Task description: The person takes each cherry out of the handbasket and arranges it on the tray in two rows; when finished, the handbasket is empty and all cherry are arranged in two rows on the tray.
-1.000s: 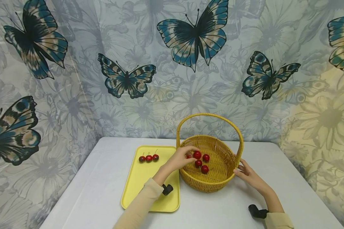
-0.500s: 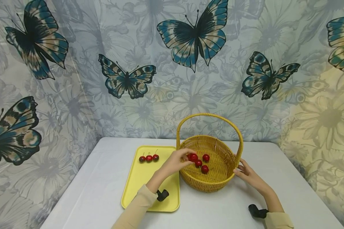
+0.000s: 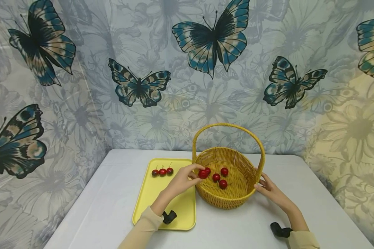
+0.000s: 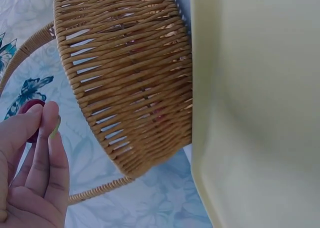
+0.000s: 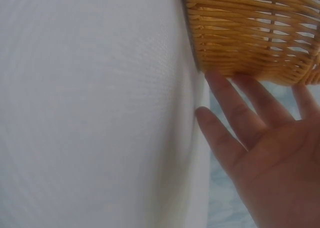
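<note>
My left hand (image 3: 183,178) pinches a red cherry (image 3: 202,174) between thumb and fingertips, above the left rim of the wicker basket (image 3: 225,204). In the left wrist view the pinched cherry (image 4: 34,106) is partly hidden by the fingers of my left hand (image 4: 35,173). Several cherries lie inside the basket, among them one (image 3: 223,184) near its middle. My right hand (image 3: 272,193) touches the basket's right side; in the right wrist view, the fingers of that hand (image 5: 270,138) are spread against the weave (image 5: 250,33).
A yellow tray (image 3: 191,221) lies left of the basket, with three stemmed cherries (image 3: 162,172) in a row near its far end. The basket's tall handle (image 3: 227,124) arches over it. Patterned cloth (image 3: 212,114) hangs behind the white table (image 3: 96,193).
My left hand has moved left and slightly toward me, carrying the cherry from over the basket's inside to its left rim. My right hand stays at the basket's side.
</note>
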Demonstrator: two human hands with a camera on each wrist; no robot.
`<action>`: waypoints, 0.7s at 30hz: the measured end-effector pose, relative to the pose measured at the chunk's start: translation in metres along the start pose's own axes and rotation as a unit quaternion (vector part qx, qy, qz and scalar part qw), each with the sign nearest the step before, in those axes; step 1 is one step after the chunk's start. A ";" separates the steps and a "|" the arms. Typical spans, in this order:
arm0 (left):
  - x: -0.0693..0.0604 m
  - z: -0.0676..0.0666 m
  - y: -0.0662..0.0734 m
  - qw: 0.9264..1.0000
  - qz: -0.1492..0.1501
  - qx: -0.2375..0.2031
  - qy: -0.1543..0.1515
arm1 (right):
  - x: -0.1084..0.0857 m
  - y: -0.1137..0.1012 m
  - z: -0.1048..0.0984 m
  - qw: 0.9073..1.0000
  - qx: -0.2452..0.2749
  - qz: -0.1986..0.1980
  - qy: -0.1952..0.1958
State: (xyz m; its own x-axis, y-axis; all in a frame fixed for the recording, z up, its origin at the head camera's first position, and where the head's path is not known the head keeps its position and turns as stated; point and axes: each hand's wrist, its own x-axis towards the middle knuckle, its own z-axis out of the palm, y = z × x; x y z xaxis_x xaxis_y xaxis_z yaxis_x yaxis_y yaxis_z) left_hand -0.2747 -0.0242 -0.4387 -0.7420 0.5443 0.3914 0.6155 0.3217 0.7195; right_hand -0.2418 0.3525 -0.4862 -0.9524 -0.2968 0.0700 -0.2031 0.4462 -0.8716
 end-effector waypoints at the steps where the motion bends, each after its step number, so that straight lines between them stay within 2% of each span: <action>1: -0.002 -0.001 0.000 1.000 -0.003 -0.003 -0.001 | 0.000 0.000 0.000 1.000 0.002 0.003 0.003; 12: -0.017 -0.016 -0.007 1.000 -0.011 -0.016 0.014 | 0.000 0.001 0.000 1.000 -0.003 0.005 0.003; 21: -0.026 -0.028 -0.019 0.999 -0.013 0.001 0.043 | 0.001 0.003 0.000 1.000 -0.005 0.009 0.004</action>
State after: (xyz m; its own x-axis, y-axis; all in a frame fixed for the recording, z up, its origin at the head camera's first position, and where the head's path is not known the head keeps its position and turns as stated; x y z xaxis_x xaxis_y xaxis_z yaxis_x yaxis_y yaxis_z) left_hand -0.2745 -0.0660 -0.4470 -0.7774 0.4681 0.4202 0.5965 0.3364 0.7287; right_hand -0.2430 0.3532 -0.4886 -0.9578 -0.2814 0.0584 -0.1880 0.4597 -0.8679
